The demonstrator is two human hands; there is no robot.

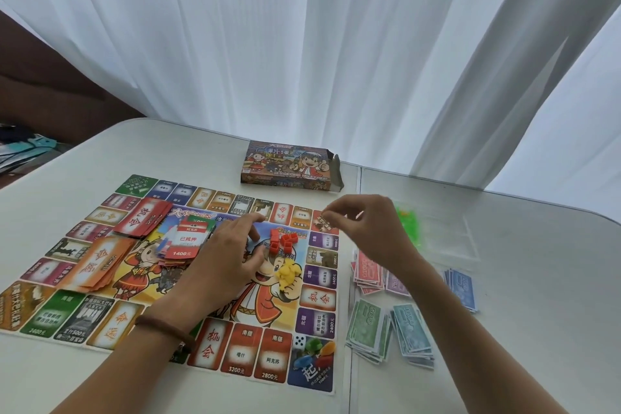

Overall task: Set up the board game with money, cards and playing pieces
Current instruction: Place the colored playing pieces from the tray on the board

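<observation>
The game board (pixel 242 353) lies flat on the white table. My left hand (pixel 221 259) hovers over its middle with fingers spread, just left of a cluster of red houses (pixel 284 242) and yellow pieces (pixel 287 270). My right hand (pixel 366 228) is raised over the board's far right corner, fingers curled and tips together; I see nothing between them. Red cards (pixel 142 217), orange cards (pixel 99 265) and property cards (pixel 186 240) sit on the board. A die (pixel 299 342) and coloured tokens (pixel 314 353) rest on the start corner. Several money piles (pixel 368 329) lie to the right.
The open game box (pixel 289 163) stands beyond the board's far edge. A clear bag with green pieces (pixel 408 222) lies right of my right hand. White curtains hang behind the table (pixel 537 279). The table's left edge is near the board.
</observation>
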